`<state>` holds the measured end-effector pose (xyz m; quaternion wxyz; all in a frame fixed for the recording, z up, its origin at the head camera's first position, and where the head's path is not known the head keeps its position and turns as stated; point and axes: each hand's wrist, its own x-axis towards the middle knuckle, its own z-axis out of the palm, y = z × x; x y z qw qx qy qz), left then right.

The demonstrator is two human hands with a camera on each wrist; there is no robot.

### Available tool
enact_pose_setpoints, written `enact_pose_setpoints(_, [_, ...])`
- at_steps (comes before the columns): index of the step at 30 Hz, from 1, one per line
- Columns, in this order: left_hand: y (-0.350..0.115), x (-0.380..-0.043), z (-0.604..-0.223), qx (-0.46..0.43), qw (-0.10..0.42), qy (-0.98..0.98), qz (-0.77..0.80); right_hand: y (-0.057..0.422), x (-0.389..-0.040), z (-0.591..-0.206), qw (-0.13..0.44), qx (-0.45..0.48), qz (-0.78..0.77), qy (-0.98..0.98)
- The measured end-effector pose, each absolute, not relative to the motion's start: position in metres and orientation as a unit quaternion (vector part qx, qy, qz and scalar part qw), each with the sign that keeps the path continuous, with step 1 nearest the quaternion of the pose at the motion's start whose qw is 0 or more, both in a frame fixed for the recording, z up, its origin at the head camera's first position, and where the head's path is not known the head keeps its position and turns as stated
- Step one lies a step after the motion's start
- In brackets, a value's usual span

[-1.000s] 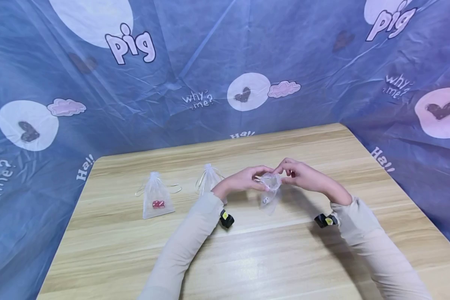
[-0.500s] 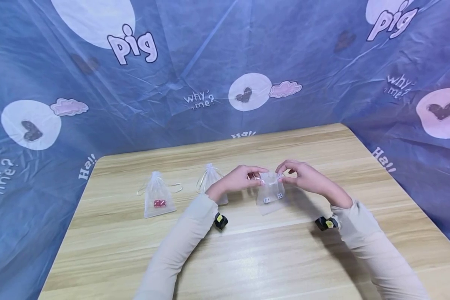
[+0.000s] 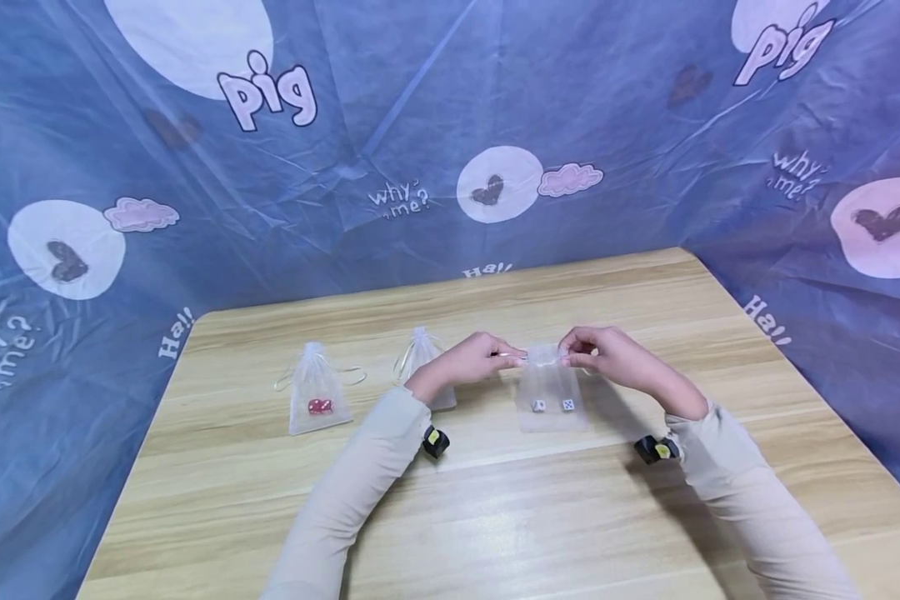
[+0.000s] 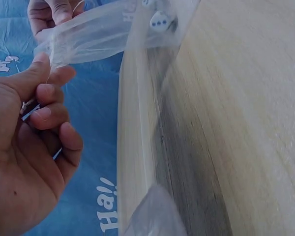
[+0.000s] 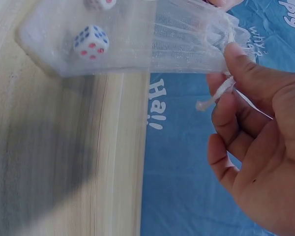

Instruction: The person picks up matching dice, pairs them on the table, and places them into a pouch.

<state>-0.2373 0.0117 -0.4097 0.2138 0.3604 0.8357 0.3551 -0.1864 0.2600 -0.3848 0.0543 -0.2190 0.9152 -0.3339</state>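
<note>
A sheer white drawstring pouch [image 3: 552, 385] is held by its neck between both hands, its neck partly gathered. Two white dice lie low inside it, a left die [image 3: 538, 406] and a right die [image 3: 567, 405]. My left hand [image 3: 474, 357] pinches the left side of the neck between thumb and forefinger, with a thin cord running there. On the other side, my right hand [image 3: 607, 357] pinches the neck's right edge and the drawstring [image 5: 225, 89], whose end hangs past the fingers in the right wrist view.
To the left, a closed pouch [image 3: 302, 387] with red dice [image 3: 319, 407] lies on the wooden table [image 3: 480, 517]. Another closed pouch [image 3: 418, 350] is partly hidden behind my left forearm. A blue printed cloth [image 3: 390, 100] stands behind the table.
The pouch's round, gaping mouth has been drawn flat and narrower between the hands. Its body has spread out, so both dice show. My left hand has shifted slightly left.
</note>
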Motion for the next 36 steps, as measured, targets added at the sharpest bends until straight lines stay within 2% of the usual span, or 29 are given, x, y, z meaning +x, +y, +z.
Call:
enact_pose_setpoints(6, [0.008, -0.238, -0.41, 0.361, 0.204, 0.841, 0.348, 0.264, -0.186, -0.383, 0.065, -0.217, -0.323, 0.919])
enact_pose_setpoints(14, [-0.001, -0.241, -0.41, 0.381, 0.185, 0.842, 0.333, 0.272, -0.184, -0.379, 0.019, -0.249, -0.274, 0.929])
enact_pose_setpoints(21, [-0.015, -0.246, -0.408, 0.359, 0.2, 0.844, 0.346, 0.285, -0.182, -0.379, -0.013, -0.243, -0.278, 0.929])
enact_pose_setpoints(27, [-0.017, -0.247, -0.408, 0.371, 0.188, 0.845, 0.337, 0.289, -0.182, -0.383, 0.001, -0.218, -0.291, 0.931])
enact_pose_setpoints(36, [-0.006, -0.246, -0.418, 0.364, 0.22, 0.847, 0.32, 0.288, -0.182, -0.406, 0.063, -0.194, -0.312, 0.928])
